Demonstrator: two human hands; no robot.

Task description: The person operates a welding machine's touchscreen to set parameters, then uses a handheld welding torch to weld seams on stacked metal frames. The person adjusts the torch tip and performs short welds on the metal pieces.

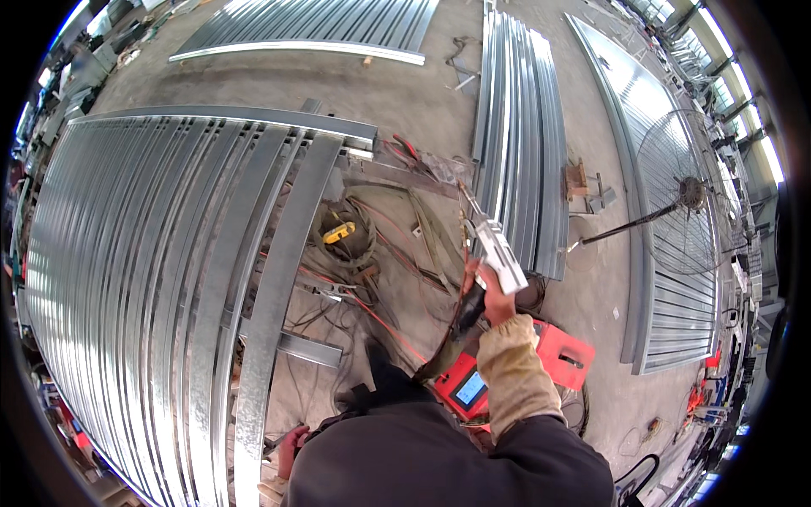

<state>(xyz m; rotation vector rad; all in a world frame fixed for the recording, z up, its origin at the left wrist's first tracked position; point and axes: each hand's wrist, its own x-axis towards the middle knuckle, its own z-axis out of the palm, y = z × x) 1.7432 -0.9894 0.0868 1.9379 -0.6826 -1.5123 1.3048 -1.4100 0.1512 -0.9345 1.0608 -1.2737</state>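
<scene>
The right hand [498, 300] is closed around a silver gun tool [500, 253], which is up above the floor [612, 406], near the red box [564, 357]. The left hand [291, 448] is low down near the metal bars [285, 279]; I can't tell how open it is or if it holds anything.

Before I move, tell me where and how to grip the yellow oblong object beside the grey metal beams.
Probably grip the yellow oblong object across its middle, from above: its body is long and narrow, and its top lies exposed. The right hand holds the silver gun-shaped tool.
</scene>
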